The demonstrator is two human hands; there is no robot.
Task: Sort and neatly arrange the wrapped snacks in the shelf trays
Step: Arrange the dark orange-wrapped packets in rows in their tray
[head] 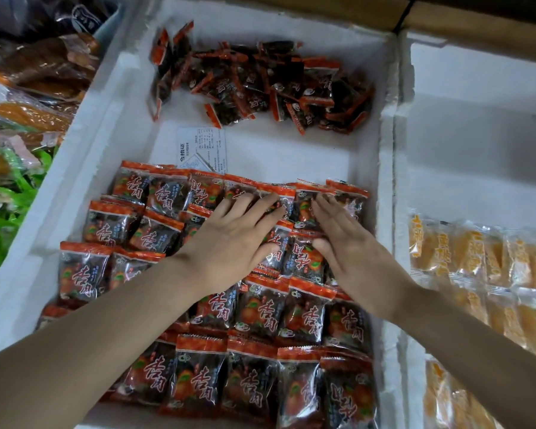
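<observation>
Wrapped snacks [195, 376] lie in overlapping rows across the near half of the white foam tray [84, 168]. A loose pile [260, 82] of what look like the same packets is heaped at its far end. The left grip [229, 243] and right grip [353, 252] are both released, with fingers straight and flat on packets in the farthest rows, grasping nothing. The step in hand looks like levelling and squaring those rows. To do it well, use light, even pressure (glossy wrappers probably slide over each other) and draw the packets inward so their edges line up. A few packets have their print turned the other way from their neighbours, and flipping them would tidy the rows. The loose pile is not yet arranged.
</observation>
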